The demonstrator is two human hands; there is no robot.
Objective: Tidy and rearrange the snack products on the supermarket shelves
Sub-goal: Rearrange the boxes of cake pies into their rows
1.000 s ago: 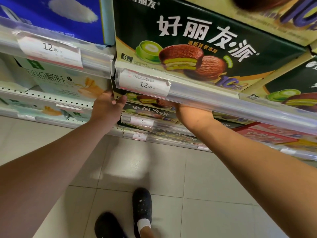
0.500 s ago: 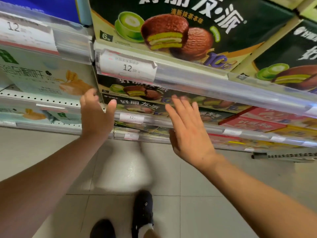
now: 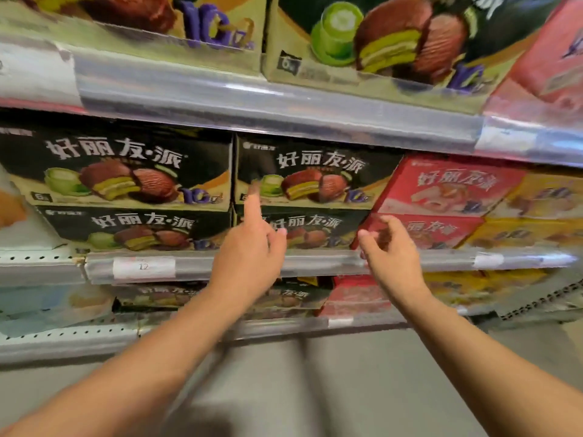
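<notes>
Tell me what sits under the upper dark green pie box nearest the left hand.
Under that upper box lies a second dark green box of the same kind, stacked flush on the shelf rail. The left hand covers its left end; anything behind is hidden.

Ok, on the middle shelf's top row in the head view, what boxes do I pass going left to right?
Left green pie box → second green pie box, with the left hand's fingertip at its lower left corner → red pie box → yellow box, too blurred to read.
</notes>
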